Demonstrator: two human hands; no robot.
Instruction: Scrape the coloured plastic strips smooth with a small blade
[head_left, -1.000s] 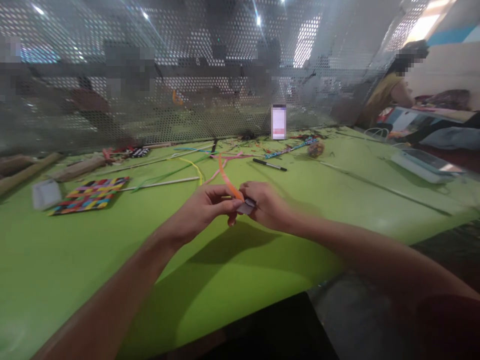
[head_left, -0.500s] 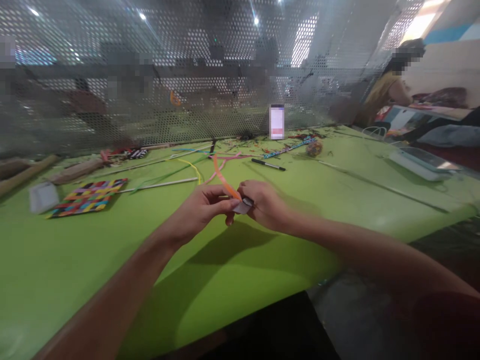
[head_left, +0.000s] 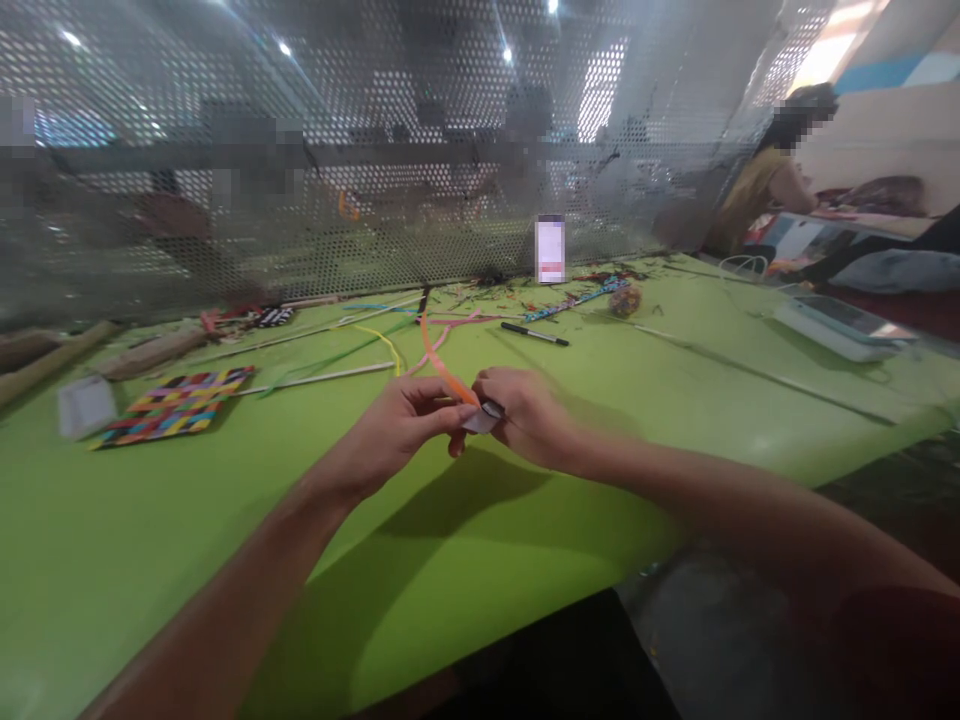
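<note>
My left hand (head_left: 401, 430) pinches a long orange strip (head_left: 441, 365) and a small white piece (head_left: 480, 420) between thumb and fingers. From the pinch the strip curves away over the table toward the back. Against it, my right hand (head_left: 529, 415) is closed around a small dark object (head_left: 493, 408), mostly hidden by the fingers, whose kind I cannot make out. Both hands meet just above the green table (head_left: 465, 570). A black pen (head_left: 535, 334) and a pink strip (head_left: 429, 348) lie just beyond them.
To the left are a multicoloured woven mat (head_left: 180, 405) and a white block (head_left: 87, 406). A lit phone (head_left: 550, 250) leans on the perforated metal screen (head_left: 337, 240). At right lie a thin stick (head_left: 750, 368) and a clear-lidded box (head_left: 840, 325). A person (head_left: 765, 185) is farther back.
The hands keep the same hold and barely move. The free part of the orange strip has swung slightly left. The whole view has shifted a little.
</note>
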